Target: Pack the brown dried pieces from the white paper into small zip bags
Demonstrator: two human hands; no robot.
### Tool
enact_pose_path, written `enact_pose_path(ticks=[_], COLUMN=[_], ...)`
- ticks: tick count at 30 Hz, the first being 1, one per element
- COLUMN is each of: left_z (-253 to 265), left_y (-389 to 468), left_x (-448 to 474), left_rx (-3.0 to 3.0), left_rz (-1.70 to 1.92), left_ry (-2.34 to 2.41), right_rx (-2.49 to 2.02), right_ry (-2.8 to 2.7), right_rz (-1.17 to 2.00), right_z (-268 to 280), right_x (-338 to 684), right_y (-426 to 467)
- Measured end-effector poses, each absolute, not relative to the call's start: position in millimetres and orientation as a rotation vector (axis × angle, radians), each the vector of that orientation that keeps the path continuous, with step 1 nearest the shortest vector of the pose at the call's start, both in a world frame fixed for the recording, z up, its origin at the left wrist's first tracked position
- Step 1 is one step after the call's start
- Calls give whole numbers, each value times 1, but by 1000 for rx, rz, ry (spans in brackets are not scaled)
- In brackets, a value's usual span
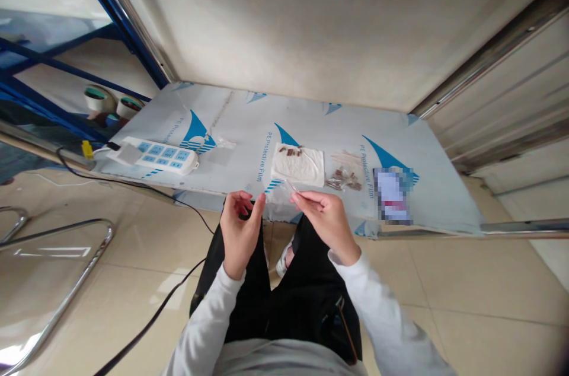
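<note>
My right hand (326, 219) pinches a thin stick (290, 185) between thumb and fingertips, just in front of the shelf's near edge. My left hand (242, 228) is beside it, fingers loosely curled and thumb apart, with nothing visible between them. Beyond the hands lies a folded white tissue (300, 167) with several small brown pieces (291, 152) on its far left part. To its right are a clear plastic bag (333, 181) with more brown pieces (351, 179) and a bundle of thin pale sticks (347, 158). What the stick's tip carries is too small to tell.
A white power strip (166, 156) with a black cable sits at the left of the film-covered metal shelf (240, 118). A phone (393, 195) with a blurred screen lies at right. A metal chair frame (95, 251) stands lower left; a wall rises behind.
</note>
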State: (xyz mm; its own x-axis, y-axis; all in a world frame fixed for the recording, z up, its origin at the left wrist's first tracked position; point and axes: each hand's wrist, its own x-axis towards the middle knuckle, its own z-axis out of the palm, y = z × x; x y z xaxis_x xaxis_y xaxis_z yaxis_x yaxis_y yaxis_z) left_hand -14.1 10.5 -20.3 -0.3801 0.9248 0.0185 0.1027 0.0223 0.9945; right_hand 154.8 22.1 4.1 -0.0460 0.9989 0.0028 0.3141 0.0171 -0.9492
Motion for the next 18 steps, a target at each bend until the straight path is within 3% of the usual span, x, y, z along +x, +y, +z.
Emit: enact_pose_path(ticks=[3,6,12,18], left_z=[-8,-3,-13,-17], left_y=[-4,-9,-11,-13], left_x=[-1,7,3,1], left_rx=[1252,1227,1117,1182], left_rz=[1282,1169,1090,1039], left_ry=[1537,1408,1275,1286], right_rx=[-1452,-1441,-1378,-1446], right_ry=[-1737,-1933,-1772,-1643], right_rz=[742,617,880,879], right_z=[10,14,6,-4], right_x=[148,143,148,147], right_y=[-1,-17,-21,-21])
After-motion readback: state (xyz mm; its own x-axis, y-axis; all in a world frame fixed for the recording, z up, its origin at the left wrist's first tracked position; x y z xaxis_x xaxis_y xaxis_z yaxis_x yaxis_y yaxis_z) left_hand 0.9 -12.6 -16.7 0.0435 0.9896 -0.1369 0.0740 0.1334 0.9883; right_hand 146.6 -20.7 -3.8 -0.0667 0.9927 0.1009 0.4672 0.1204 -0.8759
